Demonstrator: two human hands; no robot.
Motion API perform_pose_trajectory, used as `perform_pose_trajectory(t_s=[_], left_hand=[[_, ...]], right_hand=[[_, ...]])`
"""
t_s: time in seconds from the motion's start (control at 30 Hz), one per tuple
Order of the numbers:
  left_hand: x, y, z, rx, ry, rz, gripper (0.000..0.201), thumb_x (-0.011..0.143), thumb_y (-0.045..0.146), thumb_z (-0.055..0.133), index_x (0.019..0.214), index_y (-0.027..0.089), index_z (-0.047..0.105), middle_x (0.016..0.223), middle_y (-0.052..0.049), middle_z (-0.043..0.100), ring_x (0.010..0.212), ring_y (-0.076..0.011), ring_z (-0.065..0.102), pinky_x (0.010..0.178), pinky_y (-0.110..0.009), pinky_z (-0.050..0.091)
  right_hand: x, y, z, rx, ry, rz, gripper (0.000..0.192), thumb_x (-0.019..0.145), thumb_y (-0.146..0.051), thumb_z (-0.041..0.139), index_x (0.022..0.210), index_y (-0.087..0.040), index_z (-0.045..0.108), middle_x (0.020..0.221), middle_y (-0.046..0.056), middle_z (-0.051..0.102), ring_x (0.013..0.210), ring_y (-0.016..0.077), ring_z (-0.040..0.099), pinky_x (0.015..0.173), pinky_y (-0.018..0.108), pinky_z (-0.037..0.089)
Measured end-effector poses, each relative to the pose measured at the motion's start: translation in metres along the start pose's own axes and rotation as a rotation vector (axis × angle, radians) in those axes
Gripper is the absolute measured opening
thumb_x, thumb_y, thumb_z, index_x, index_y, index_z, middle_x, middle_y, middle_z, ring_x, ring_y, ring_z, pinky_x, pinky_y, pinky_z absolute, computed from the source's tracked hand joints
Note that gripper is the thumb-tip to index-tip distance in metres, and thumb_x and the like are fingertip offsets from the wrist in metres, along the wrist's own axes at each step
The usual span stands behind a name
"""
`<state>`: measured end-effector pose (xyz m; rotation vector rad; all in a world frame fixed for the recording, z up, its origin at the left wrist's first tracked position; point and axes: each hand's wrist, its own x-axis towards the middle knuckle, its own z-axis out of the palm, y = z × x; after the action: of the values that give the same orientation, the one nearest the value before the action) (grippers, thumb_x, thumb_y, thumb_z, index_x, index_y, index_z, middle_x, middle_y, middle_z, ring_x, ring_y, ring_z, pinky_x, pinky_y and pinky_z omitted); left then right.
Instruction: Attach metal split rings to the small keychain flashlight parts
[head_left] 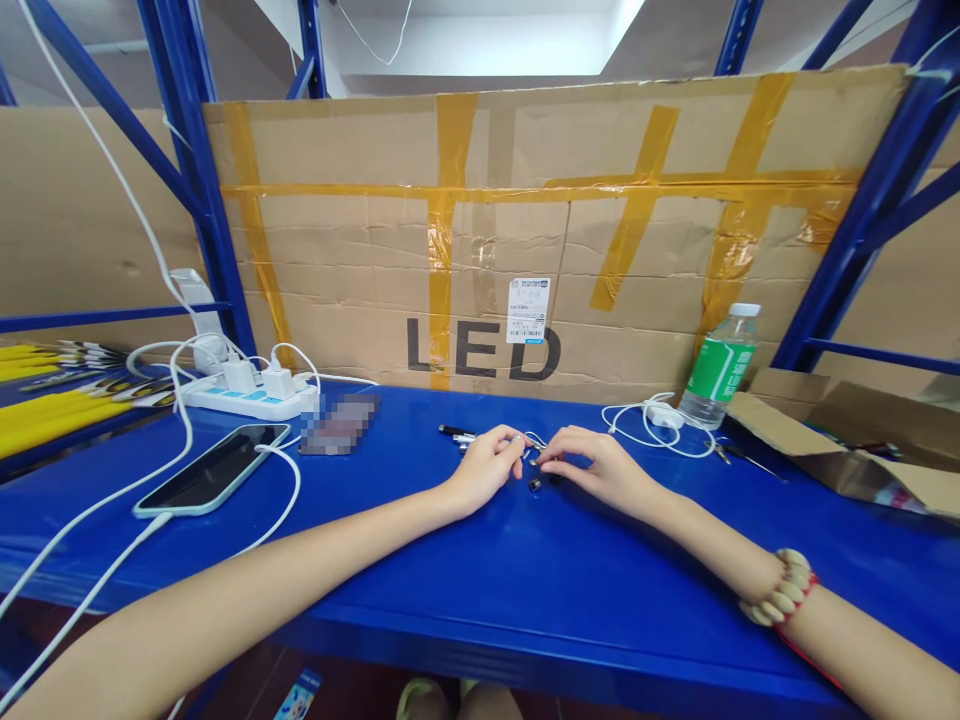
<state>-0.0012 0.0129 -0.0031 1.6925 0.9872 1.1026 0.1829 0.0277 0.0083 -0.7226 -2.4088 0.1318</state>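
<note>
Both of my hands are over the middle of the blue tabletop (465,570), close together. My left hand (486,472) is closed, thumb against the curled fingers; what it holds, if anything, is too small to make out. My right hand (592,463) has its thumb and forefinger drawn together in a pinch, and whatever is between them I cannot make out. A small dark metallic piece (535,484) lies below the fingertips, with other dark bits partly hidden by my right hand. Beyond my left hand lie slim black-and-silver pen-like pieces (455,431), partly covered.
At the left are a phone (217,472) on a white cable, a white power strip (247,400) and yellow-shafted items (60,420). A bottle (721,370), a white cable with a plug (664,412) and an open cardboard box (847,450) stand right. Taped cardboard (360,270) closes the back.
</note>
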Motion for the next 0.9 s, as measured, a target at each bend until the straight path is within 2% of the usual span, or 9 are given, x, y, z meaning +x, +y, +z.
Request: perform_pose_trajectory(t_s=[0.33,0.67,0.9], left_hand=[[0.0015,-0.0025,0.0004,0.001,-0.005,0.017,0.018,0.083,0.029,0.040,0.084,0.014,0.051,0.051,0.005,0.048,0.040,-0.0060,0.034,0.045,-0.020,0.027],[0.0005,-0.0015,0.0002,0.025,0.000,0.011,0.018,0.083,0.028,0.040,0.085,0.014,0.051,0.051,0.005,0.048,0.042,-0.0058,0.034,0.047,-0.019,0.027],[-0.0055,0.0025,0.0021,0.102,-0.038,0.086,0.020,0.084,0.031,0.041,0.085,0.014,0.052,0.053,0.005,0.047,0.047,-0.0069,0.039,0.050,-0.019,0.031]], right_hand=[[0.0000,0.0005,-0.0006,0.079,0.080,0.089,0.014,0.081,-0.028,0.054,0.080,-0.017,0.063,0.079,0.004,0.064,0.073,0.0140,0.057,0.066,0.027,0.045],[0.0008,-0.0015,-0.0003,0.111,0.056,0.138,0.019,0.081,-0.031,0.053,0.077,-0.017,0.066,0.079,0.005,0.067,0.072,0.0147,0.059,0.063,0.026,0.045],[0.0002,-0.0027,0.0018,0.166,0.064,0.276,0.019,0.076,-0.033,0.057,0.077,-0.016,0.065,0.067,0.002,0.065,0.054,0.0117,0.053,0.055,0.026,0.043]])
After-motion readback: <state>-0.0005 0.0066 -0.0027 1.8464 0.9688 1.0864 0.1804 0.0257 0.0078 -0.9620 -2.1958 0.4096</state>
